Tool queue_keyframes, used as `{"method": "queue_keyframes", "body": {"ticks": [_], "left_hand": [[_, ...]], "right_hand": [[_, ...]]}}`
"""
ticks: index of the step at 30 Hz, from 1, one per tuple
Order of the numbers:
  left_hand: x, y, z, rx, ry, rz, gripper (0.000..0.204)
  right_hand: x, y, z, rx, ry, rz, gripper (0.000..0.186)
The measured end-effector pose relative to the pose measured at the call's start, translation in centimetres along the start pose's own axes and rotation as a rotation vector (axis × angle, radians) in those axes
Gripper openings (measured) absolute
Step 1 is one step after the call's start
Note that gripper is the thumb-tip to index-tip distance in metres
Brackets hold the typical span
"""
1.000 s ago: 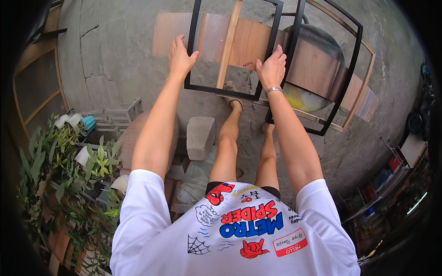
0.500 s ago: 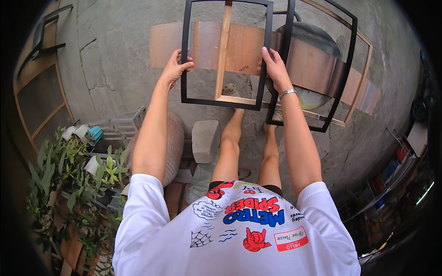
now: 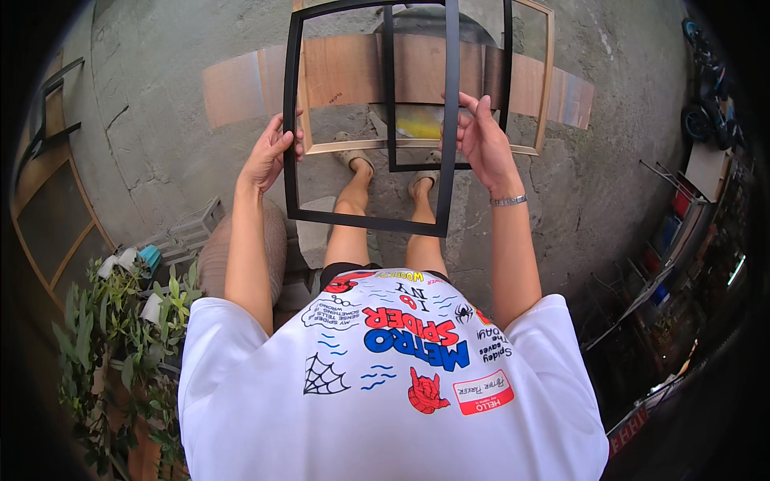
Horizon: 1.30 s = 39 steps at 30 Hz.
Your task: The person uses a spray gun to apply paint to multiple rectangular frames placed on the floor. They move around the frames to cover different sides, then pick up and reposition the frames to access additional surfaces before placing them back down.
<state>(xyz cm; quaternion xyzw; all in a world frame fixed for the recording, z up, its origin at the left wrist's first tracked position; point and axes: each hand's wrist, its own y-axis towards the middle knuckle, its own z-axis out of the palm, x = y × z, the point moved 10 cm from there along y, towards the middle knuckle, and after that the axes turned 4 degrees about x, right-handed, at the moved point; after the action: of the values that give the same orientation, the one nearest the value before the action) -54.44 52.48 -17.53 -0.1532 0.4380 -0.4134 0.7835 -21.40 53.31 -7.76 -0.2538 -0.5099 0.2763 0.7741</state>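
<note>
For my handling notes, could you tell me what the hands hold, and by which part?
A black rectangular frame: the left hand grips its left side bar, the right hand its right side bar.

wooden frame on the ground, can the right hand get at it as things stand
Probably not right away. The right hand is gripping the black frame's right side, with the left hand on its left side, and that frame hangs above the wooden frame below.
</note>
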Motion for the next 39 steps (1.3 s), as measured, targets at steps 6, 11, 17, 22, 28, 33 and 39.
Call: {"method": "queue_keyframes", "body": {"ticks": [6,11,17,22,28,33,39], "left_hand": [[-3.0,-0.6,19.4,0.288,-0.148,0.056,0.067],[-3.1,-0.8,37.1,0.516,-0.099,0.059,0.076],[3.9,-0.8,58.6,0.737,-0.084,-0.012,0.076],[11.4,-0.4,74.4,0.82,0.002,-0.055,0.081],[19.2,-0.5,91.5,0.971,-0.032,-0.206,0.106],[26.3,-0.2,103.2,1.182,-0.087,-0.416,0.107],[34.1,3.6,115.0,1.104,-0.139,-0.572,0.104]], "right_hand": [[9.8,-17.1,-7.8,-0.058,0.06,-0.229,0.083],[16.6,-32.5,-15.7,-0.141,0.083,-0.453,0.086],[20.0,-50.6,-29.1,-0.214,0.035,-0.656,0.088],[19.7,-64.7,-39.5,-0.394,-0.001,-0.749,0.087],[15.4,-78.7,-51.8,-0.537,0.062,-0.8,0.086],[10.2,-86.5,-61.5,-0.703,0.197,-0.765,0.086],[7.4,-92.9,-71.5,-0.916,0.244,-0.725,0.087]]}}
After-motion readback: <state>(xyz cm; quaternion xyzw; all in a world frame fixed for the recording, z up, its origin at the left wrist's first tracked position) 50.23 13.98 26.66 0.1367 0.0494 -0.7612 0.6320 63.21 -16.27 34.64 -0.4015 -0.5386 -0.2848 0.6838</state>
